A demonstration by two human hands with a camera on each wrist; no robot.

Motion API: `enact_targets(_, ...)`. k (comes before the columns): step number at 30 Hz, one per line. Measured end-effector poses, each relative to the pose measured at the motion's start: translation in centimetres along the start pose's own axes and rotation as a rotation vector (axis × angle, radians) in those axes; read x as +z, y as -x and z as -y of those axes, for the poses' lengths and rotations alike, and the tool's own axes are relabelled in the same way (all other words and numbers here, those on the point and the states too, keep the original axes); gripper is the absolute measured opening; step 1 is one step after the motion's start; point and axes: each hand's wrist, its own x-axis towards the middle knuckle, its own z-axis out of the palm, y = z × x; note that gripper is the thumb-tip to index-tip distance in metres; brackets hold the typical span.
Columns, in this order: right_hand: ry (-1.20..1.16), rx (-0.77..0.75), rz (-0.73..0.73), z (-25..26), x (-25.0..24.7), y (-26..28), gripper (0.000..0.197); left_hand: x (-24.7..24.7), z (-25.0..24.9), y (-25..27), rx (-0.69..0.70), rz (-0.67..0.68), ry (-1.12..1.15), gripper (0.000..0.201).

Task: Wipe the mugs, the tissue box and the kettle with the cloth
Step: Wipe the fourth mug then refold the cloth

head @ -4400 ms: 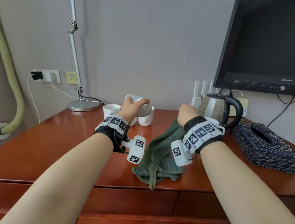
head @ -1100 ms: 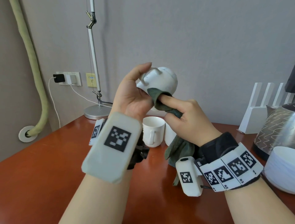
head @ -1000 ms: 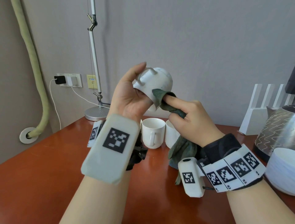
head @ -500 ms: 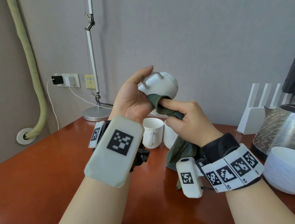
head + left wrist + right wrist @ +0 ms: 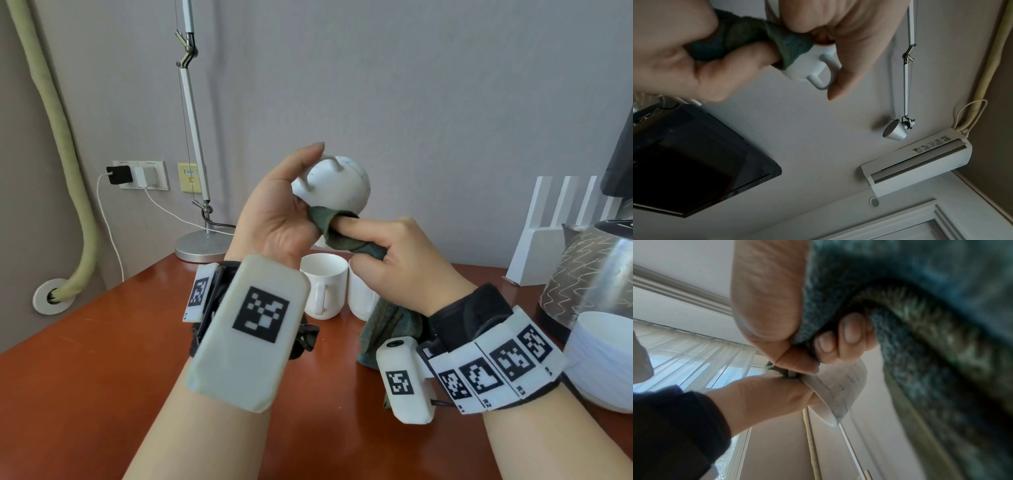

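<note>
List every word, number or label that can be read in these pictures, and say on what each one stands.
"R2": on the right wrist band, under a square marker.
"R3": on the same band, under the next marker.
The other small labels on that band are too blurred to read.
The sticker on the air conditioner has print too small to read.
No text shows on the held mug or the cloth.

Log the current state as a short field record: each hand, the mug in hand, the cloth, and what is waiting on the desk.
left hand: holds white mug up, tilted, handle toward the thumb
right hand: grips green cloth, a cloth-wrapped finger pushed in at the mug's rim
cloth tail: hangs below the right wrist toward the desk
waiting mugs: two, upright, side by side
kettle: on desk at right, untouched
tissue box: not in view
</note>
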Motion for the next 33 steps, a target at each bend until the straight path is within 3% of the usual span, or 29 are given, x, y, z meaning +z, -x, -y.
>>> enact_targets(2,-0.017,0.002,-0.030,-0.3,-0.2,0.0,0.056,0.0,0.0,-0.1,0.011,0.016,0.042,0.032)
enact_targets(4,-0.019,-0.020,-0.055,-0.2,-0.3,0.0,0.060,0.3,0.3,-0.2,0.019,0.021,0.048,0.027)
enact_targets(11,0.023,-0.036,-0.060,0.1,-0.3,-0.1,0.058,1.1,1.2,0.3,-0.107,0.017,-0.041,0.022)
enact_targets(15,0.088,-0.066,-0.085,-0.5,-0.1,0.0,0.057,0.6,0.5,0.1,-0.039,-0.018,0.109,0.051)
enact_targets(18,0.156,-0.005,-0.184,-1.2,-0.7,0.1,0.061,0.5,0.4,0.1,0.007,-0.030,0.170,0.057)
enact_targets(23,0.209,0.103,-0.311,-1.4,-1.8,-0.2,0.064,0.8,0.8,0.0,0.014,-0.011,0.134,0.049)
enact_targets(28,0.110,-0.014,-0.243,-0.4,-0.1,-0.1,0.057,0.8,0.8,-0.1,-0.003,0.045,0.161,0.045)
enact_targets(33,0.117,-0.145,-0.153,-0.4,0.8,0.2,0.050,0.5,0.6,-0.2,-0.066,0.003,0.149,0.043)
